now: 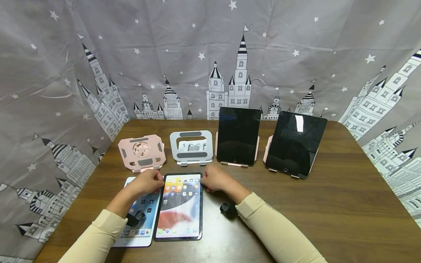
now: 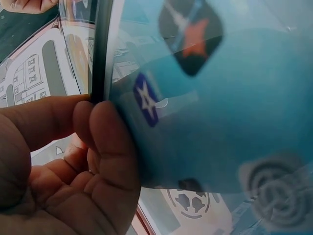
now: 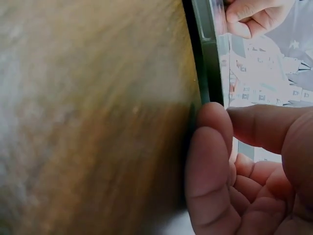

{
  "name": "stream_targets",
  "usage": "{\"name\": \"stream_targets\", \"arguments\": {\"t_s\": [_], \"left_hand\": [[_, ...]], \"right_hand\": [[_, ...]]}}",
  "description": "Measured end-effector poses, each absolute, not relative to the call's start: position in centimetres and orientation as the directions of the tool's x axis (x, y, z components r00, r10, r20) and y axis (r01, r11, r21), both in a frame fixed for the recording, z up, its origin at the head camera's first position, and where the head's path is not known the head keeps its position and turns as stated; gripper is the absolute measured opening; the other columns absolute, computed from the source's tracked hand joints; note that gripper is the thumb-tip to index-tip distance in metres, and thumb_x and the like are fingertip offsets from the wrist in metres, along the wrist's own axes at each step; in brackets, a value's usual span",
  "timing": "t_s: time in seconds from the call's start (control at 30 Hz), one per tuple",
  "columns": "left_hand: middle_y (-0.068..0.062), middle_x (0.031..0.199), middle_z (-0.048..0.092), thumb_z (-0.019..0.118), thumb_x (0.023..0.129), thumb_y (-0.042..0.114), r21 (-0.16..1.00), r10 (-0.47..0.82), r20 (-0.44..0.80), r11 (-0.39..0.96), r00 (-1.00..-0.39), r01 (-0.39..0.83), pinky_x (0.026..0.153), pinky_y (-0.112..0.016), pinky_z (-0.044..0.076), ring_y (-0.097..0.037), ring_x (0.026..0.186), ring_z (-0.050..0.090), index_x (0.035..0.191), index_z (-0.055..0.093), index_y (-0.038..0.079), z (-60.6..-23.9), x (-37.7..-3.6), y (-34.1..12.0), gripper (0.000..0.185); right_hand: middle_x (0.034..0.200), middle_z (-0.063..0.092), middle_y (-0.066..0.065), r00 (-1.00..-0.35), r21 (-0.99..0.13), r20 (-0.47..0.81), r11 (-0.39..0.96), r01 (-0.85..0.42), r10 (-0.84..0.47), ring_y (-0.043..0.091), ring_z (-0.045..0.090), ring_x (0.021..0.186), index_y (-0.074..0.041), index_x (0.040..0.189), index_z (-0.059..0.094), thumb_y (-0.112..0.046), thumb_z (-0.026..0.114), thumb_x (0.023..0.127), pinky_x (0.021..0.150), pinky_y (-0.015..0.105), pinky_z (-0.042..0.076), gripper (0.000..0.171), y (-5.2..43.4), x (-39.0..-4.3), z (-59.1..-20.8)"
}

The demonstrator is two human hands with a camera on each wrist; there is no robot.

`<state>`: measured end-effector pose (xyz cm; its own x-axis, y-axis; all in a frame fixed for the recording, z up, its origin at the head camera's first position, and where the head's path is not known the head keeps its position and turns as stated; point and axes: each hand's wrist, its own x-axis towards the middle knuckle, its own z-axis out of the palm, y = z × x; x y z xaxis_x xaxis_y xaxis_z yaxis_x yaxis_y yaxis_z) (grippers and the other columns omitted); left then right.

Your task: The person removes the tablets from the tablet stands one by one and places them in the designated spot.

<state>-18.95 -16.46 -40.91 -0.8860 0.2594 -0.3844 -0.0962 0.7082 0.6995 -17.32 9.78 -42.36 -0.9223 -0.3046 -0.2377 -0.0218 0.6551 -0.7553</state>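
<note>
Pinching the black-framed tablet (image 1: 180, 206) at its far corners, my left hand (image 1: 147, 182) and right hand (image 1: 213, 178); its long axis runs toward me.

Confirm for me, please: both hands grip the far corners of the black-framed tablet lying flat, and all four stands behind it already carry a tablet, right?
Not quite. Only two stands carry tablets: the head view shows the pink stand and the silver stand standing bare, while two dark tablets sit on the right-hand ones. The rest holds: the left hand and right hand grip the far corners of the black-framed tablet.
</note>
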Motion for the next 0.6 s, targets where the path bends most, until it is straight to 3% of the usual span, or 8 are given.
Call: {"name": "stream_targets", "arguments": {"t_s": [0.43, 0.6], "left_hand": [[-0.008, 0.081, 0.059, 0.064, 0.092, 0.005, 0.701, 0.256, -0.378, 0.707, -0.89, -0.095, 0.061, -0.03, 0.05, -0.019, 0.069, 0.056, 0.091, 0.06, -0.002, -40.9, -19.0, -16.7, 0.008], [-0.007, 0.086, 0.059, 0.063, 0.094, 0.015, 0.716, 0.288, -0.38, 0.694, -0.879, -0.082, 0.062, -0.031, 0.05, -0.02, 0.073, 0.055, 0.09, 0.061, 0.001, -40.5, -19.1, -16.7, 0.014]], "right_hand": [[0.043, 0.053, -0.004, -0.935, -0.721, -0.153, 0.684, -0.116, -0.319, 0.007, 0.052, 0.037, -0.01, 0.053, 0.055, -0.006, 0.063, 0.089, 0.041, 0.022, 0.042, 0.037, 9.9, -16.9, -42.4], [0.053, 0.055, -0.001, -0.926, -0.778, -0.125, 0.615, -0.131, -0.356, 0.009, 0.054, 0.044, -0.009, 0.063, 0.053, -0.006, 0.065, 0.09, 0.045, 0.023, 0.044, 0.03, 10.8, -16.9, -42.6]]}}
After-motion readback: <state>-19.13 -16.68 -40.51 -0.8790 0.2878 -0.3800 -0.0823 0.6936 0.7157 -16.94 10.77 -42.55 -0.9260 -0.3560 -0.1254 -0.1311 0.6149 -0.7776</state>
